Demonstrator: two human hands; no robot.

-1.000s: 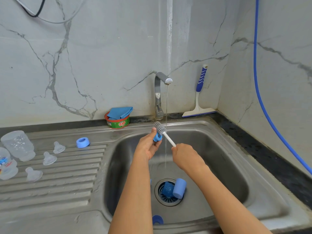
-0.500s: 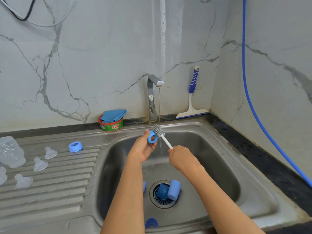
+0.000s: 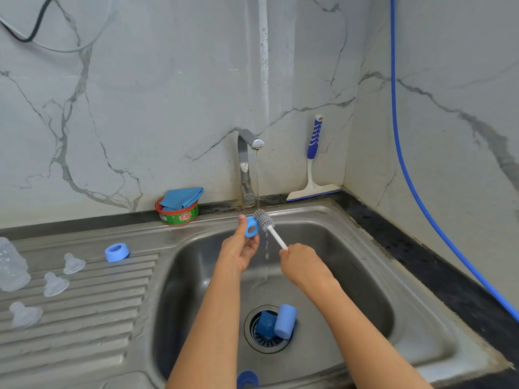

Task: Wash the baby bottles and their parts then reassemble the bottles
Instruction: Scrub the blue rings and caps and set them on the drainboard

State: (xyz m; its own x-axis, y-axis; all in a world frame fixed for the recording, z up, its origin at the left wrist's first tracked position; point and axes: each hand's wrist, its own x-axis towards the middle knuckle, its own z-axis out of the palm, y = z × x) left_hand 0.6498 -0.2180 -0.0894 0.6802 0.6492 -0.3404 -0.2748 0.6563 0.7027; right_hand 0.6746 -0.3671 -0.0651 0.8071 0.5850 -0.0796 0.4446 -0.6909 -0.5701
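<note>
A spare ring (image 3: 116, 252), teats (image 3: 73, 263) and a clear bottle (image 3: 11, 266) are lying on the drainboard. A blue cap (image 3: 285, 321) is sitting over the sink's (image 3: 365, 248) drain. Under the tap's (image 3: 244, 164) thin stream, the left hand (image 3: 241, 252) is pinching a blue ring (image 3: 251, 226) with its opening turned toward the brush (image 3: 271, 230). The right hand (image 3: 302, 265) is gripping the handle, which is slanting up-left, bristles just beside the ring.
</note>
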